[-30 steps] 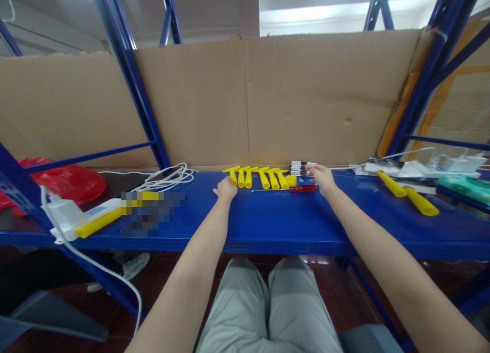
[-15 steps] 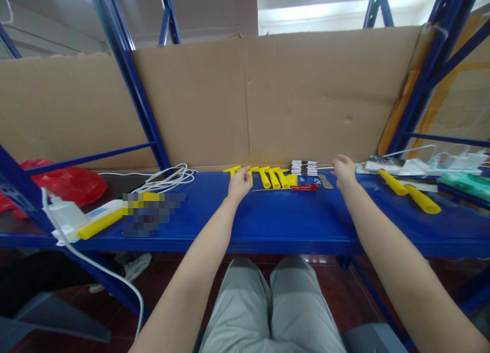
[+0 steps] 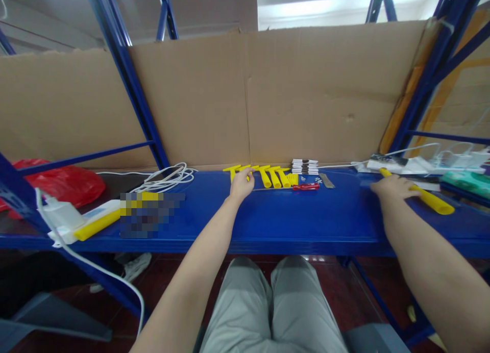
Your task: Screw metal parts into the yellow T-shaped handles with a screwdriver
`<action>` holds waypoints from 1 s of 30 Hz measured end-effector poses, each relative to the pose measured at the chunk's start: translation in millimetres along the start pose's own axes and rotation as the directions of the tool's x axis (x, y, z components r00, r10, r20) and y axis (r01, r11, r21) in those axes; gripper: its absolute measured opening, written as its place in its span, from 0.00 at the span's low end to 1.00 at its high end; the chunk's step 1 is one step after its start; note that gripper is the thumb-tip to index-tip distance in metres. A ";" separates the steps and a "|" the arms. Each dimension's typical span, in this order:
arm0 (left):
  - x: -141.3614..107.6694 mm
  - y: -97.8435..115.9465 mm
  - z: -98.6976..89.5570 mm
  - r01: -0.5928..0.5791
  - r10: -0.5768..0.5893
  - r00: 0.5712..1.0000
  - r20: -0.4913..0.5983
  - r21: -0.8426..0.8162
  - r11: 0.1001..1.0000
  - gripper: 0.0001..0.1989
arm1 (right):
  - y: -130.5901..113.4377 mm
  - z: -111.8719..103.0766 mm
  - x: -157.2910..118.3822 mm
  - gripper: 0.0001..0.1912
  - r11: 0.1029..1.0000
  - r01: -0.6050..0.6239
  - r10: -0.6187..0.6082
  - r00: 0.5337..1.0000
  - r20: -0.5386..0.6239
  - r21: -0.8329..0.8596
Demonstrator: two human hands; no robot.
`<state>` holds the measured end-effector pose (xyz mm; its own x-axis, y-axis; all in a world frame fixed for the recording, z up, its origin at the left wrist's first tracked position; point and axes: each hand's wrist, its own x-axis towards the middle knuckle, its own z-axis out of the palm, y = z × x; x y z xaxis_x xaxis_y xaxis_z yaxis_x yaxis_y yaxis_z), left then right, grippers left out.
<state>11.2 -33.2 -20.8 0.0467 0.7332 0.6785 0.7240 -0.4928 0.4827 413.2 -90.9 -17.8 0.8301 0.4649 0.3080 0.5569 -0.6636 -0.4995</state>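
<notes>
My left hand [image 3: 242, 185] is at the left part of a row of yellow T-shaped plastic handles [image 3: 274, 178]. Its fingers are curled closed on one of them, which they partly cover. At the right of the blue shelf, my right hand [image 3: 396, 188] lies over two yellow tube-like handles [image 3: 436, 201], hiding most of the nearer-left one. Motion smears its fingers, so their grip is unclear. A red-handled screwdriver [image 3: 306, 187] lies in front of the row. Beside it are a grey metal strip [image 3: 326, 181], small screws [image 3: 318, 180] and a stack of small white boxes [image 3: 304, 166].
A coiled white cable [image 3: 174, 177], a power strip [image 3: 92, 218] and a red plastic bag [image 3: 63, 182] are on the left. White packets [image 3: 401, 165] and a green package [image 3: 467, 183] lie at the right. A cardboard panel [image 3: 298, 93] and blue posts [image 3: 128, 82] bound the back.
My right hand has moved right and down, from beside the metal strip to the yellow handles at the right. My left hand has barely moved, staying at the row.
</notes>
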 end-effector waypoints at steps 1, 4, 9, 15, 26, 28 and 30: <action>-0.2 0.8 -0.2 0.010 -0.010 1.000 0.005 -0.002 1.000 0.16 | -0.6 -0.3 -0.3 0.32 0.999 -0.045 0.045 0.999 0.028 0.012; -0.8 2.9 -0.5 0.031 -0.031 0.999 0.015 -0.013 0.999 0.16 | -2.3 -2.3 0.4 0.32 0.981 -0.176 0.169 0.982 0.087 0.084; -1.2 4.6 -0.7 0.044 -0.044 0.999 0.020 -0.027 0.999 0.16 | 0.3 4.0 10.2 0.25 0.915 -0.202 0.211 0.977 0.012 0.349; -1.3 4.4 -0.5 0.051 -0.051 0.998 0.029 -0.012 0.999 0.16 | -1.7 8.0 15.9 0.19 0.947 -0.188 0.170 0.981 0.090 0.259; -0.6 5.9 -1.8 0.055 -0.055 0.998 0.025 -0.011 0.998 0.16 | -25.8 -21.6 -8.0 0.22 0.916 0.019 0.000 0.999 -0.045 0.402; -1.2 7.2 -2.6 0.063 -0.063 0.998 0.013 0.000 0.998 0.16 | -31.3 -21.9 -12.8 0.22 0.922 0.117 -0.089 0.992 -0.091 0.368; -1.3 6.9 -2.6 0.070 -0.070 0.998 0.001 0.003 0.998 0.16 | -34.6 -18.3 -14.9 0.22 0.910 0.213 -0.178 0.976 -0.130 0.355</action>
<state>14.3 -38.7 -16.9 -0.0031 0.7664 0.6423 0.7278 -0.4388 0.5271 382.0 -85.6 9.8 0.7144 0.4955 0.4941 0.6739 -0.2971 -0.6764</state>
